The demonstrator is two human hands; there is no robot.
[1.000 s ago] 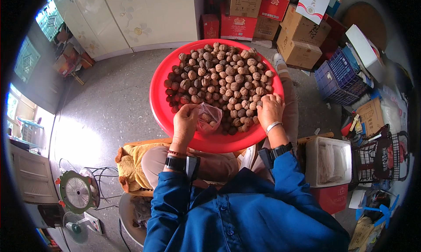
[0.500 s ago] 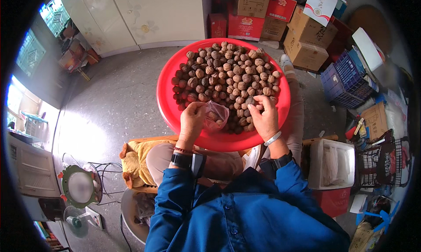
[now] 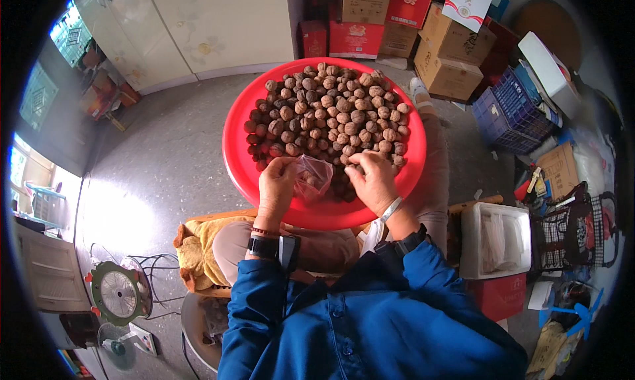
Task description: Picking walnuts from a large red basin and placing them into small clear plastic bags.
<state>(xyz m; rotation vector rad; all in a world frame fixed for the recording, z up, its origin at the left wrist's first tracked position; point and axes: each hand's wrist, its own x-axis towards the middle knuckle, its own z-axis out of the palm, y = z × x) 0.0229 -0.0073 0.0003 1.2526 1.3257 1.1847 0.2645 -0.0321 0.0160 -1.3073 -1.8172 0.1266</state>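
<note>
A large round red plastic basin holds a heap of brown walnuts. On its near left side, my left hand is closed, pinching the rim of a small clear plastic bag. The bag hangs open over the basin with a few walnuts inside. My right hand is just right of the bag, thumb and fingertips bent together around a walnut at the near edge of the heap. The fingers partly cover that walnut.
The basin sits above my knees. A white foam box stands at my right. Cardboard boxes and a blue crate are stacked beyond. To my left are a yellow plush cushion, a green-rimmed fan and loose cables.
My right hand has moved left, closer to the bag. My left hand still holds the bag's rim. The whole view has shifted slightly, so the basin appears farther left.
</note>
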